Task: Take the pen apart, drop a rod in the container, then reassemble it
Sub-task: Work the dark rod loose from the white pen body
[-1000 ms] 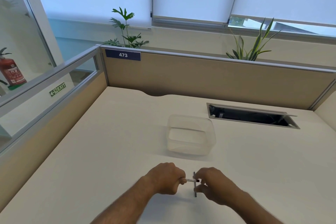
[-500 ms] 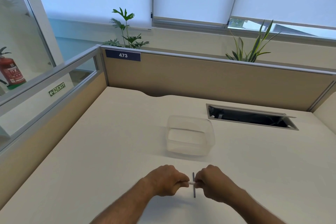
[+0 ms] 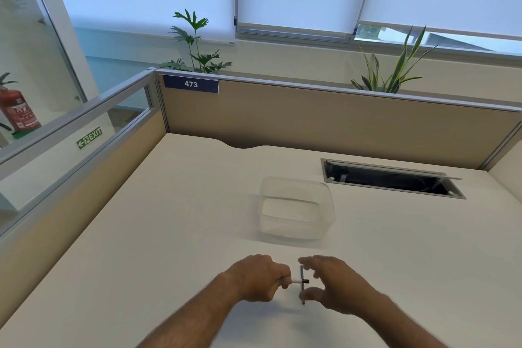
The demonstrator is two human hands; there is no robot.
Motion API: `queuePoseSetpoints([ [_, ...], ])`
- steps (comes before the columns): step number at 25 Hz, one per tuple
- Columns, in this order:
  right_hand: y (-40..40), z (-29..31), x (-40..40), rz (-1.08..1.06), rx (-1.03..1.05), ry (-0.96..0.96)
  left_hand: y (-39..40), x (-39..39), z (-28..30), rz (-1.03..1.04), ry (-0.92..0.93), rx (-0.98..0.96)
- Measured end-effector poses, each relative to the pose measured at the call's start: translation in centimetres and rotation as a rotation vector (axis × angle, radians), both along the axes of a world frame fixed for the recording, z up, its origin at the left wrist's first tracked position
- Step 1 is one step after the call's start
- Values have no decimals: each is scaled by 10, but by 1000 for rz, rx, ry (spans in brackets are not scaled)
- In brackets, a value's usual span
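My left hand (image 3: 258, 277) is closed around a white pen body (image 3: 299, 281) whose dark end points right. A thin dark rod (image 3: 302, 280) lies on the desk, pointing away from me, just behind that end. My right hand (image 3: 336, 284) hovers over the rod with fingers spread, thumb near the rod's near tip and index finger near its far tip; whether they touch it is unclear. A clear plastic container (image 3: 296, 207) stands empty on the desk, a short way beyond both hands.
The cream desk (image 3: 169, 234) is walled by tan partitions at the back and left. An open cable tray slot (image 3: 392, 178) is set into the desk at the back right, close to the container.
My right hand has let go of the pen's end and spread its fingers over the rod. The left hand keeps holding the pen body in about the same place.
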State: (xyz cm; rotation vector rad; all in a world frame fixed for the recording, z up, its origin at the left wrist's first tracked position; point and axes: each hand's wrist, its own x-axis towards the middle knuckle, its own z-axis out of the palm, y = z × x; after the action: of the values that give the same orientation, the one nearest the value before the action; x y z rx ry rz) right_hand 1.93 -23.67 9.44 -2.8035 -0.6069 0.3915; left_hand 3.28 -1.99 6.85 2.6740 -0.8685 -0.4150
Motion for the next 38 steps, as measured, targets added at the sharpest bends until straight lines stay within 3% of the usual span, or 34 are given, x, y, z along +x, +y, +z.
queuePoseSetpoints([
  [5, 6, 2, 4, 97, -19, 65, -2, 2, 2, -16, -38, 59],
  [14, 11, 1, 1, 26, -93, -150, -6, 1, -2, 52, -26, -75],
  [22, 15, -4, -4, -164, -73, -195, -12, -1, -4, 10, -84, -57],
  [30, 11, -4, -4, 10, -6, 131, -12, -4, -6, -19, -179, -16],
  [38, 14, -3, 1, 44, -157, -107, -13, -6, -7, -7, -133, -51],
])
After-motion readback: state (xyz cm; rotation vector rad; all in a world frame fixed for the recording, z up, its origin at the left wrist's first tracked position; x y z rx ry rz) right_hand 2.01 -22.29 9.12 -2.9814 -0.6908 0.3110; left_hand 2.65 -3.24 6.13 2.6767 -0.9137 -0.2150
